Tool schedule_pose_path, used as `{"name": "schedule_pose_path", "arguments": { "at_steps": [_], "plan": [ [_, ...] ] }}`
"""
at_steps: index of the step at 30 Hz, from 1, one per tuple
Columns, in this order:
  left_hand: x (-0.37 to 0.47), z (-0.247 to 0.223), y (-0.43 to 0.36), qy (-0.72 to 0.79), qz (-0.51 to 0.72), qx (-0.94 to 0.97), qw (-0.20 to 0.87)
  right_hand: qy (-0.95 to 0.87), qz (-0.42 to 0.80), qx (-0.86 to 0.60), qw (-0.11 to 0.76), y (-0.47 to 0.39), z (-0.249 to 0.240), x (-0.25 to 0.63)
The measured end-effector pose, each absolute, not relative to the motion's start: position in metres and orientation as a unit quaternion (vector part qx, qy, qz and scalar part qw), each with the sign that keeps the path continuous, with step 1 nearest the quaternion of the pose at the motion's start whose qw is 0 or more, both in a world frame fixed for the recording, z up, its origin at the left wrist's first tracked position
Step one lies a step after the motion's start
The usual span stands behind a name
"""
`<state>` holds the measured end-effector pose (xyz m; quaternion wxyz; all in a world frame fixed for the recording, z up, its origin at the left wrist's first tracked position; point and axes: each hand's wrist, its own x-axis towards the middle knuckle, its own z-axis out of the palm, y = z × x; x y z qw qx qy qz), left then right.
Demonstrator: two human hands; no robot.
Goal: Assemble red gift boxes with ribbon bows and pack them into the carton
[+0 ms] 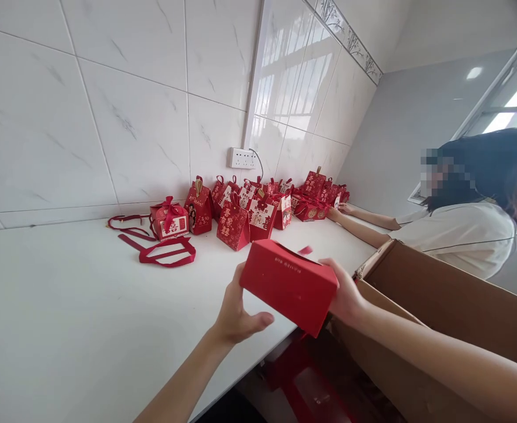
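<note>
A plain red box (290, 285) with small pale print on its upper side is held up over the table's front edge. My left hand (239, 311) touches its left end with the fingers behind it, the thumb stretched out below the box. Around the right end is my right hand (347, 294), its fingers mostly hidden behind the box. Beyond the box stand red gift boxes, among them one with a bow (169, 221) and a tent-shaped one (233, 227). Loose red ribbon (168, 258) lies on the table at the left.
The white table (86, 317) runs along a tiled wall with a power strip (243, 158). At the right, an open cardboard box (456, 282) stands against the table. Behind it a person (461, 235) reaches toward the gift boxes. Red material (311, 382) lies below the table edge.
</note>
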<state>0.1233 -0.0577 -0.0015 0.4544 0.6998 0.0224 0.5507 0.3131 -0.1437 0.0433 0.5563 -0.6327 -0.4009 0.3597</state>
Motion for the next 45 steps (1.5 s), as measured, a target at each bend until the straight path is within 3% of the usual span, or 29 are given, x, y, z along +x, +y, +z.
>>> {"name": "schedule_pose_path", "arguments": {
  "at_steps": [3, 7, 10, 17, 22, 26, 33, 45],
  "plan": [
    [0.123, -0.002, -0.056, 0.032, 0.492, 0.64, 0.59, -0.49, 0.178, -0.612, 0.595, -0.146, 0.069, 0.325],
    [0.124, 0.0, -0.056, 0.079, 0.389, 0.562, 0.725, -0.727, -0.044, -0.526, 0.439, -0.156, 0.101, 0.328],
    [0.124, -0.001, -0.058, 0.089, 0.371, 0.544, 0.747, -0.802, -0.108, -0.461, 0.365, -0.161, 0.112, 0.324],
    [0.123, -0.008, -0.057, 0.096, 0.431, 0.55, 0.708, -0.776, -0.074, -0.504, 0.371, -0.167, 0.113, 0.326],
    [0.121, -0.007, -0.056, 0.1, 0.444, 0.572, 0.682, -0.7, 0.101, -0.522, 0.478, -0.168, 0.119, 0.319],
    [0.121, -0.007, -0.056, 0.093, 0.442, 0.587, 0.672, -0.65, 0.179, -0.543, 0.5, -0.168, 0.123, 0.313],
    [0.121, -0.008, -0.059, 0.124, 0.439, 0.591, 0.665, -0.594, 0.14, -0.618, 0.496, -0.173, 0.124, 0.309],
    [0.124, 0.0, -0.073, 0.17, 0.468, 0.57, 0.654, -0.652, 0.117, -0.599, 0.45, -0.17, 0.121, 0.311]
  ]
}}
